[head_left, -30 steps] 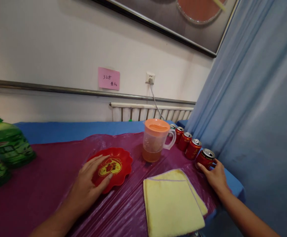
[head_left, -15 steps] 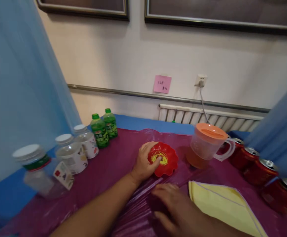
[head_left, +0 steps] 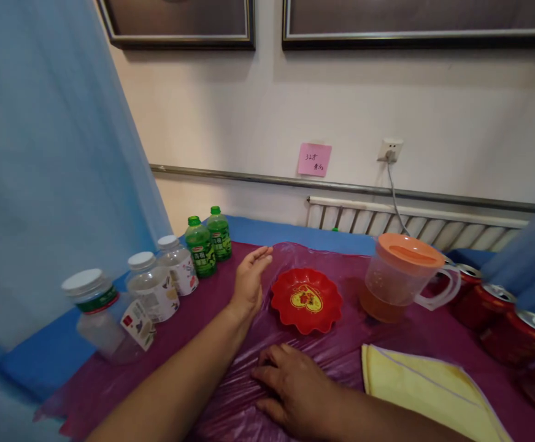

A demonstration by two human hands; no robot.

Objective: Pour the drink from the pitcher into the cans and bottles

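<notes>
A scalloped red dish (head_left: 290,319) with a yellow printed centre sits on the purple plastic table cover (head_left: 203,344). To its left is my left hand (head_left: 249,282), apart from the rim, fingers stretched out and nothing held. In front of the dish my right hand (head_left: 297,387) rests on the cover with its fingers apart and slightly bent, holding nothing I can see. On the dish's right stands a clear pitcher (head_left: 387,282) with an orange lid and amber liquid low inside. A folded yellow cloth (head_left: 424,387) lies to the right of my right hand.
On the left stand clear jars with white lids (head_left: 150,288) and two green bottles (head_left: 200,248). Several red cans (head_left: 492,307) line the right side. Behind the table are a radiator (head_left: 387,224) and a wall socket (head_left: 390,150). Blue curtains (head_left: 65,153) hang at both sides.
My left hand has let go of the red dish and moved left. My right hand has moved slightly left and down onto the cover. The view has shifted a little left.
</notes>
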